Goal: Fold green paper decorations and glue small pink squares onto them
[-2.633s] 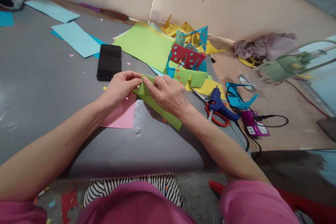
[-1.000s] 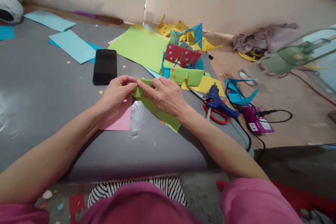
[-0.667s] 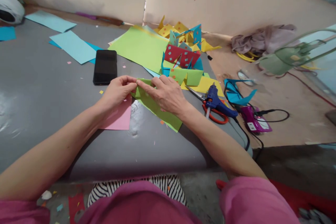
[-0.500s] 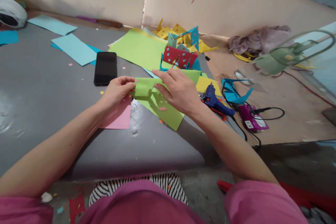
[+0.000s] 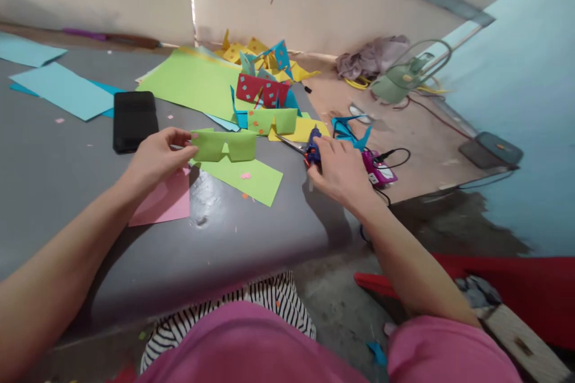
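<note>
My left hand (image 5: 164,154) pinches the left end of a light green pair of paper glasses (image 5: 242,146), which has a notch cut at the middle of its lower edge. Beneath the glasses lies a green sheet (image 5: 263,182) with small pink bits (image 5: 245,176) on it. A pink sheet (image 5: 168,200) lies partly under my left hand. At the table's right edge, my right hand (image 5: 344,173) closes over a blue hot glue gun (image 5: 313,151); its nozzle shows and its handle is hidden. Scissors (image 5: 291,144) lie just left of the gun.
A black phone (image 5: 133,121) lies left of the glasses. Behind are a large green sheet (image 5: 193,81), red dotted paper glasses (image 5: 262,91), another green pair (image 5: 285,121) and yellow paper pieces (image 5: 238,52). A purple power strip (image 5: 381,175) with cords sits at right.
My right hand has let go of the green paper glasses and moved right to the glue gun. My left hand keeps its hold on them. The view has turned to the right.
</note>
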Demonstrator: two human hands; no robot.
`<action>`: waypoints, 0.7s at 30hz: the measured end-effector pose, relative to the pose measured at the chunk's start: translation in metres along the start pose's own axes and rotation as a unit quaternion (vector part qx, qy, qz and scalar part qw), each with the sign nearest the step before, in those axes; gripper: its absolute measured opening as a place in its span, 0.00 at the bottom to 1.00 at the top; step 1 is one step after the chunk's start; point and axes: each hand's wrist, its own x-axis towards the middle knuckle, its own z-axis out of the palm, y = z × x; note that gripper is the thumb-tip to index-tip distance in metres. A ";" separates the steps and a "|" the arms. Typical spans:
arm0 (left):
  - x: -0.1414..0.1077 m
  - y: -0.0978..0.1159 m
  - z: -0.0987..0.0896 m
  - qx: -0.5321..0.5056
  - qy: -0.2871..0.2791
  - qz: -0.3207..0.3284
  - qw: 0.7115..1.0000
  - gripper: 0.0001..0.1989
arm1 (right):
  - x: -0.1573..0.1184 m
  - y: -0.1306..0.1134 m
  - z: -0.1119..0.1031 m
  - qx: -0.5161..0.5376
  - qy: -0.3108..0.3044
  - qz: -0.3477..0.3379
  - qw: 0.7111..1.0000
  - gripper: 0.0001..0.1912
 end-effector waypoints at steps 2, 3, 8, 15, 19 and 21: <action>-0.003 0.003 0.000 0.038 0.002 0.000 0.999 0.15 | -0.004 0.010 0.002 -0.016 -0.065 0.040 0.997 0.33; -0.003 0.003 0.000 0.056 0.005 0.000 0.998 0.15 | -0.004 0.014 0.003 -0.016 -0.091 0.052 0.994 0.34; 0.003 -0.006 0.001 0.103 0.008 0.017 0.994 0.14 | 0.004 0.023 0.013 -0.006 -0.107 0.079 0.991 0.32; 0.003 -0.006 0.003 0.107 -0.014 0.034 0.994 0.11 | 0.012 0.047 0.016 0.075 -0.027 0.037 0.996 0.32; 0.003 -0.005 0.006 0.166 0.015 0.074 0.983 0.07 | 0.006 0.030 -0.002 0.293 0.058 0.040 0.954 0.27; 0.003 -0.004 0.006 0.195 0.006 0.079 0.978 0.07 | 0.002 0.007 -0.012 0.484 0.038 0.058 0.872 0.25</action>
